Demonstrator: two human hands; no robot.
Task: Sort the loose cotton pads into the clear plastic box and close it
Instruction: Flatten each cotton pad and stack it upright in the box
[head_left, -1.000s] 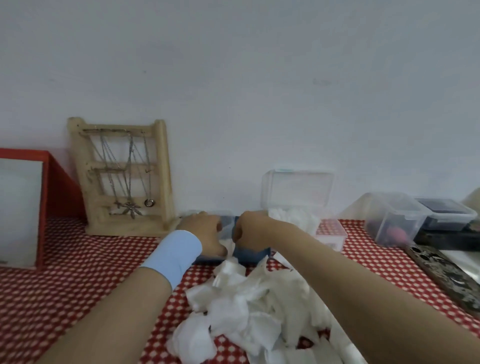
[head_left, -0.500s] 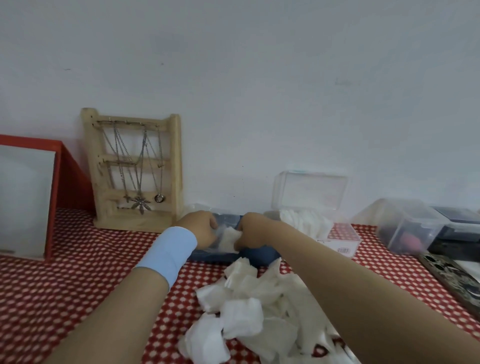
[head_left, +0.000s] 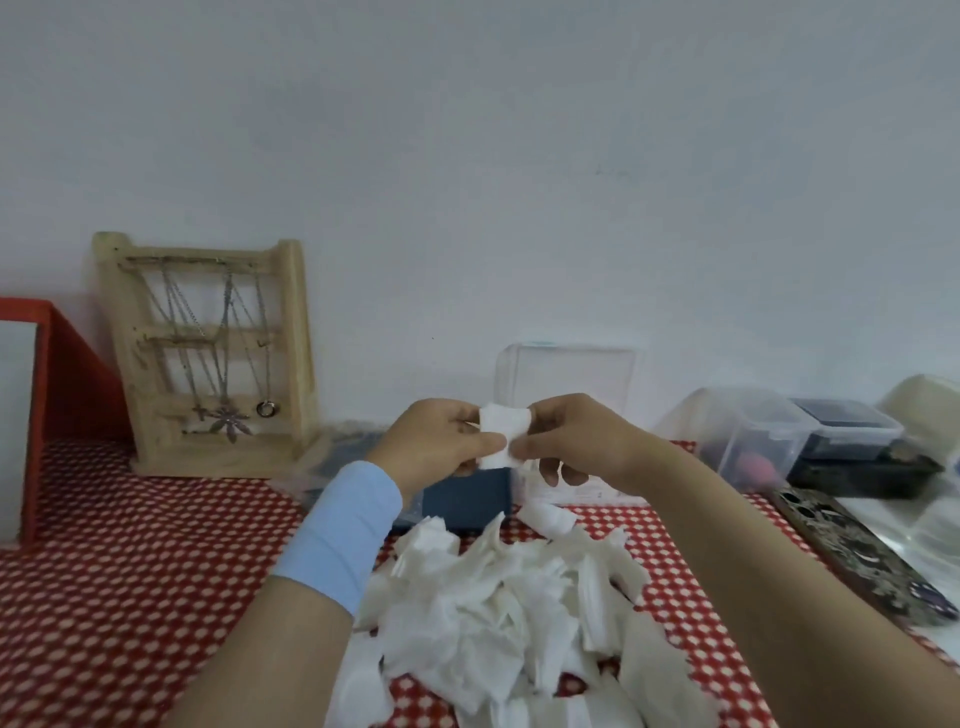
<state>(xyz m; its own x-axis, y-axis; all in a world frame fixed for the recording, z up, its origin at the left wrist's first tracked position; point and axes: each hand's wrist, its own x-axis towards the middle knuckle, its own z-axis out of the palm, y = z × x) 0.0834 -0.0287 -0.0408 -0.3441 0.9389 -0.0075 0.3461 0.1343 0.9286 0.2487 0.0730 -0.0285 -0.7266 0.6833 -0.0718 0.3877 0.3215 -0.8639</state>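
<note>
Cotton pad (head_left: 503, 435), one white square, is held up between both hands over the far part of the table, just in front of the clear plastic box (head_left: 566, 382). Left hand (head_left: 441, 441) pinches the pad's left edge, thumb and fingers curled onto it. Right hand (head_left: 576, 441) pinches the right edge the same way, its other fingers loosely curled beneath. Likely step: squaring or flattening this pad before it goes in. The box lid stands upright against the wall, so the box is open. Its body is mostly hidden behind the right hand, and how full it is cannot be told. Pile of loose pads (head_left: 509, 613), large and crumpled, lies on the red checked tablecloth (head_left: 130, 571) between the forearms. A stray pad (head_left: 545, 519) lies between the pile and the box. Judged progress: most of the sorting is left to do, and the closing is not yet done. Further out are a dark blue box (head_left: 462, 501) just left of the clear one and a light blue wristband (head_left: 343, 535) on the left forearm. A wooden jewellery stand (head_left: 208, 353) hung with necklaces leans on the wall at left. Lidded clear containers (head_left: 748, 436) and a phone in a patterned case (head_left: 857, 556) are at right.
</note>
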